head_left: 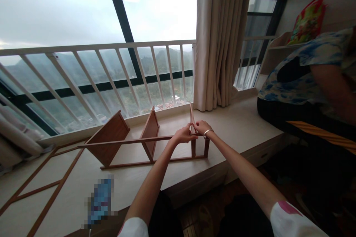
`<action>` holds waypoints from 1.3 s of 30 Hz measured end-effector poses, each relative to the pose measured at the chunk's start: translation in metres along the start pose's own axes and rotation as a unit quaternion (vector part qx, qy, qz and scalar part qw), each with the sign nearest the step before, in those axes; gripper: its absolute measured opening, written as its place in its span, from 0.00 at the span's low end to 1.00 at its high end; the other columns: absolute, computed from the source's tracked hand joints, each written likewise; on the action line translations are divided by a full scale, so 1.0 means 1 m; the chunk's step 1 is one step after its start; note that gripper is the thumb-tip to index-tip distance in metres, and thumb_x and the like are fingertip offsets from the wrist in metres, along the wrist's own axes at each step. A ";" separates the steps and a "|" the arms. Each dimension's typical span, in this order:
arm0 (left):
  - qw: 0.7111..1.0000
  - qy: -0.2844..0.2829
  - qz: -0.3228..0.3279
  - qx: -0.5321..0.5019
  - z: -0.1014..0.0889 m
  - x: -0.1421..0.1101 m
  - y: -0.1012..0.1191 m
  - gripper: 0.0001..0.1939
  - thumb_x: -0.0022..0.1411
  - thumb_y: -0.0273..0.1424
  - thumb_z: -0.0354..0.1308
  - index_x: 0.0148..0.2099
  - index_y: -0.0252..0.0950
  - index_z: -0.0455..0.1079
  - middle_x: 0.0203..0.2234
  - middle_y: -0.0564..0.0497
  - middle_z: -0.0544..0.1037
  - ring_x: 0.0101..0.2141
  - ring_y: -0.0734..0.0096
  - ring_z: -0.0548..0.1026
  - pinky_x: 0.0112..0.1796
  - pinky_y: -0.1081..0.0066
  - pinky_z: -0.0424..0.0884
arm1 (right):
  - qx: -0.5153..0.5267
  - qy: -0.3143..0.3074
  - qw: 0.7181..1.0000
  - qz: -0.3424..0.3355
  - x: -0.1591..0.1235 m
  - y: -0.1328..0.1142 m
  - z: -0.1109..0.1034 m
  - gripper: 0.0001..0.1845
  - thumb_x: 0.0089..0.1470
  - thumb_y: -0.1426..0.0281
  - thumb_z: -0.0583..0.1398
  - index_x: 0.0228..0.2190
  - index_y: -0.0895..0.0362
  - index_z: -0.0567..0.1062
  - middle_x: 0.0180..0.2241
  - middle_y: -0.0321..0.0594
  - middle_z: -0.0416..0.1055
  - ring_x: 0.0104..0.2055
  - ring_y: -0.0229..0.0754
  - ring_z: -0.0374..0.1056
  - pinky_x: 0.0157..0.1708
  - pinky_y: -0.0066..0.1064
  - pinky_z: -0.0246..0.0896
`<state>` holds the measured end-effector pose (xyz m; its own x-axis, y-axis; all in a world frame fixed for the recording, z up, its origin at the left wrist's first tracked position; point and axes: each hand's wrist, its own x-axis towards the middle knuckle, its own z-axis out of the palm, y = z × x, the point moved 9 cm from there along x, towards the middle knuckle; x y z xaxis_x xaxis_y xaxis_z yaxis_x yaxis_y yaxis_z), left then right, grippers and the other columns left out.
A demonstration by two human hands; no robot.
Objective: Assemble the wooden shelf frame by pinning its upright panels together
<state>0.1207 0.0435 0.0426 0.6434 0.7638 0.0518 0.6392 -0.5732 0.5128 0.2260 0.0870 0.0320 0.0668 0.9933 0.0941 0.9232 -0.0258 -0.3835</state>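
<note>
A wooden rack [144, 144] is lying on its side on the pale bench [244, 126] beneath the window, with its thin rails running left to right and three flat panels standing up between them. Its right end is being held by both hands. The left hand [183, 135] is closed around the upper rail just where it meets the end panel [191, 118], and the right hand [201, 127], a bangle on its wrist, is pinched shut on the top edge of that same panel; the two hands are touching each other.

The rack is judged to be light and stiff, but the rails are slender and the joints may be loose, so it would probably flex or rack sideways if lifted by one rail alone. A hold close to a joint, or on a panel's edge, is likely the safest. The finish looks smooth, possibly a little slippery.

A second slatted frame [41, 177] lies flat on the bench to the left. Another person [311, 77] is seated on the bench at the right, well apart from the hands.
</note>
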 end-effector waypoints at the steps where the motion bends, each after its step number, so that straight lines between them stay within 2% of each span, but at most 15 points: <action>1: 1.000 0.004 -0.001 0.008 0.000 0.000 -0.001 0.35 0.49 0.45 0.52 0.55 0.38 0.45 0.26 0.52 0.73 0.21 0.73 0.70 0.26 0.72 0.64 | 0.000 -0.001 1.000 -0.001 0.000 0.000 0.000 0.25 0.50 0.53 0.46 0.24 0.56 0.74 0.28 0.43 0.72 0.29 0.38 0.65 0.25 0.24 0.49; 8: 0.993 0.064 -0.024 0.098 -0.005 -0.001 -0.002 0.34 0.48 0.48 0.51 0.53 0.38 0.47 0.29 0.49 0.73 0.32 0.65 0.71 0.30 0.71 0.63 | 0.003 0.002 1.000 -0.008 0.000 -0.002 -0.002 0.26 0.50 0.53 0.45 0.23 0.57 0.73 0.27 0.43 0.72 0.29 0.37 0.65 0.24 0.24 0.48; 15: 0.980 0.067 -0.048 0.182 -0.003 -0.008 0.003 0.26 0.52 0.50 0.45 0.47 0.39 0.54 0.32 0.48 0.73 0.35 0.62 0.71 0.31 0.69 0.62 | 0.006 0.000 1.000 -0.008 -0.003 -0.003 -0.003 0.24 0.50 0.54 0.46 0.24 0.56 0.73 0.27 0.42 0.72 0.29 0.38 0.65 0.25 0.24 0.49; 20: 0.970 0.051 -0.048 0.234 -0.001 -0.010 0.008 0.21 0.54 0.50 0.40 0.37 0.40 0.62 0.30 0.48 0.73 0.34 0.61 0.71 0.30 0.69 0.62 | 0.008 0.005 1.000 -0.006 -0.004 -0.002 -0.003 0.23 0.50 0.54 0.46 0.24 0.55 0.73 0.29 0.42 0.72 0.32 0.39 0.65 0.26 0.25 0.49; 27: 0.969 0.053 -0.047 0.238 -0.002 -0.012 0.010 0.22 0.55 0.50 0.39 0.37 0.41 0.64 0.29 0.48 0.73 0.33 0.62 0.71 0.29 0.70 0.61 | 0.012 0.004 1.000 -0.003 -0.004 -0.002 -0.003 0.22 0.50 0.55 0.46 0.25 0.55 0.72 0.29 0.42 0.72 0.33 0.39 0.65 0.28 0.25 0.51; 32: 0.965 0.077 -0.064 0.243 -0.003 -0.015 0.009 0.23 0.55 0.50 0.37 0.38 0.41 0.65 0.29 0.48 0.73 0.33 0.62 0.71 0.31 0.69 0.61 | 0.013 0.004 1.000 -0.001 -0.003 0.001 0.000 0.24 0.50 0.53 0.45 0.25 0.55 0.72 0.29 0.42 0.72 0.33 0.40 0.65 0.27 0.25 0.50; 39: 0.960 0.094 -0.078 0.250 -0.004 -0.019 0.014 0.20 0.57 0.47 0.37 0.37 0.42 0.65 0.29 0.49 0.73 0.33 0.63 0.71 0.32 0.69 0.61 | 0.016 -0.004 1.000 -0.005 0.003 0.003 0.005 0.26 0.50 0.51 0.44 0.23 0.55 0.72 0.27 0.41 0.71 0.31 0.39 0.65 0.26 0.25 0.50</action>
<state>0.1157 0.0225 0.0519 0.4655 0.8652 0.1863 0.8745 -0.4820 0.0532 0.2272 0.0902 0.0265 0.0551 0.9943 0.0911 0.9113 -0.0127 -0.4116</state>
